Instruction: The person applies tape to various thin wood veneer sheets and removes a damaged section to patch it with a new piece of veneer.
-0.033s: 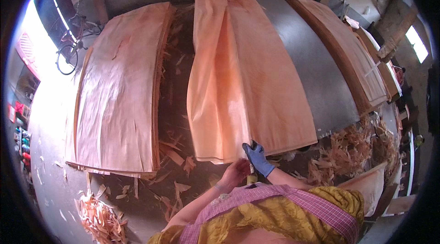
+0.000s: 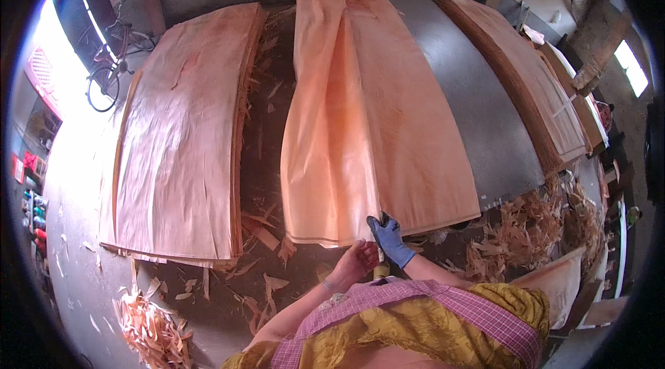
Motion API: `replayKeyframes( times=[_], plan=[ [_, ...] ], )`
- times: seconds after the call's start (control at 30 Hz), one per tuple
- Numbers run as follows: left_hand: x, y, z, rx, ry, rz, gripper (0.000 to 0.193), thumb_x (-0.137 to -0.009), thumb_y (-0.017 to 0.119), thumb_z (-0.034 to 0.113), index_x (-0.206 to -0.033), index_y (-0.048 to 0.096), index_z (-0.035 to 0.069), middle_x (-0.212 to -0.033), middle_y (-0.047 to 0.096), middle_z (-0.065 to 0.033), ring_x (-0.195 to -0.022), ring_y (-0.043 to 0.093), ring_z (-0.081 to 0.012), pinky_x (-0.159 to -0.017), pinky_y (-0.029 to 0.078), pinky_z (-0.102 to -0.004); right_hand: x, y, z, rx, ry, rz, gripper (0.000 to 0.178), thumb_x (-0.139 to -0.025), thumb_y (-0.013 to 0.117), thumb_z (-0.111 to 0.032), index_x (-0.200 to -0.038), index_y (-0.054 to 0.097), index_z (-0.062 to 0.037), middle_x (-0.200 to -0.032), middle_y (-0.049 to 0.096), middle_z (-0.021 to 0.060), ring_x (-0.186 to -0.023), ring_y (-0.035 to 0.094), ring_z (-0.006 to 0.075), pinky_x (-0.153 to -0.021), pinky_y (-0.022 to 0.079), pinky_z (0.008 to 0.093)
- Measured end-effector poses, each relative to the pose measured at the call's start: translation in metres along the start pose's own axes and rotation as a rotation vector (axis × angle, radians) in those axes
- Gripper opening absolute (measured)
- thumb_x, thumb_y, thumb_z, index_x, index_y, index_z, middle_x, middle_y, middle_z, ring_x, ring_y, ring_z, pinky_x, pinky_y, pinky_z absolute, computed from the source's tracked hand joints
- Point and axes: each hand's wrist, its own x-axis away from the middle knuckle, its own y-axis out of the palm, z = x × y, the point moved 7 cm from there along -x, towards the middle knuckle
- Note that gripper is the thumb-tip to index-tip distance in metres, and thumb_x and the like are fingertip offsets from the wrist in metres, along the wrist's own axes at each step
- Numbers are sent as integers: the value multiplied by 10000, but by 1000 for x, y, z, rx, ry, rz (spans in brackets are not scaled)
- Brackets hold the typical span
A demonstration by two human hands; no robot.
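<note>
A thin, wavy wood veneer sheet (image 2: 315, 182) lies in front of me, with a raised fold running along its length. It meets a flatter veneer sheet (image 2: 419, 161) on its right. At the near end of the fold, my right hand (image 2: 392, 240), in a blue glove with dark fingertips, pinches the veneer edge. Close beside it is my bare left hand (image 2: 355, 261), its fingers curled just off the near edge. What those fingers hold, if anything, cannot be made out. Just below both hands, a yellowish round object (image 2: 380, 271) is partly hidden.
A veneer stack (image 2: 183, 140) stands to the left and another stack (image 2: 499, 57) to the right. A smooth grey tabletop (image 2: 464, 85) shows beside the middle sheets. Wood scraps (image 2: 516, 234) pile up at right, with more shavings (image 2: 152, 331) at lower left. A bicycle (image 2: 104, 85) stands far left.
My left hand has shifted slightly left, away from the fold, and shows less blur. The right hand stays in place on the veneer edge.
</note>
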Motion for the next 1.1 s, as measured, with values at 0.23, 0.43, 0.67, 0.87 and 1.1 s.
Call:
replayKeyframes(
  times=[0.23,0.43,0.67,0.87,1.1],
  plan=[
    [39,21,13,-14,40,352,424,-975,492,485,-1009,624,84,-953,658,-61,-934,614,-245,-982,459,-432,11,-6,-46,59,-67,57,322,-874,690,-278,-717,595,-12,-574,508,20,-545,436,114,-496,381,358],
    [31,-17,35,-42,194,338,337,-948,585,436,-923,597,100,-902,658,-60,-888,645,-240,-859,528,-431,-2,11,-3,-212,90,-31,349,-843,718,-315,-780,632,17,-628,603,61,-584,543,160,-559,443,372],
    [26,-28,28,-93,244,527,213,-982,560,299,-858,585,128,-808,614,-2,-806,611,-188,-798,525,-359,7,3,1,-460,325,-162,277,-901,712,-302,-710,589,-144,-695,426,-93,-639,374,51,-547,318,251],
    [21,-15,18,-160,163,479,256,-994,528,288,-801,516,120,-745,513,8,-767,556,-166,-704,477,-315,38,-10,28,-515,353,-111,309,-932,657,-383,-773,574,-132,-670,479,-67,-596,437,59,-511,361,261],
    [35,-13,27,-587,-53,618,246,-970,548,326,-903,586,92,-797,561,-10,-799,577,-192,-694,478,-348,70,-15,51,-697,441,-141,287,-947,642,-349,-912,623,-65,-712,554,-9,-660,460,109,-578,407,299]
  ],
)
